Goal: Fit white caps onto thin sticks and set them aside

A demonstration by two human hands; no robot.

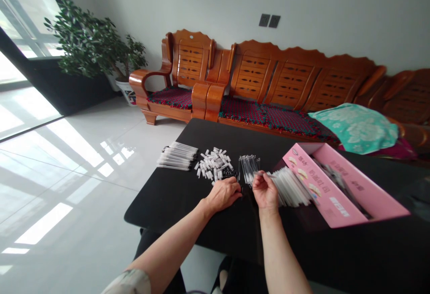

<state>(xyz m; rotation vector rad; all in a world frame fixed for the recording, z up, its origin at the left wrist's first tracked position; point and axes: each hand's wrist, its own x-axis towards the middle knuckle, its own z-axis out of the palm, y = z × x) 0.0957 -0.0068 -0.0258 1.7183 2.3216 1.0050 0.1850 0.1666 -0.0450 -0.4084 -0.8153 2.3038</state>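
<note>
On the black table (168,209), my left hand (224,193) rests with its fingers curled down beside a small heap of black pieces (230,174). Whatever its fingertips grip is hidden. My right hand (266,191) is raised a little, thumb and fingers pinched together; what sits in the pinch is too small to make out. Between and beyond the hands lies a bundle of thin dark-tipped pen refills (248,168). White pen caps (215,162) are piled beyond my left hand. Translucent pen barrels (290,186) lie to the right of my right hand.
A stack of white pens (178,156) lies at the table's far left. On the right stands an open pink box (339,204) with dark contents. Behind the table is a wooden sofa (255,74) with a turquoise cloth (356,128); a potted plant (97,43) stands back left.
</note>
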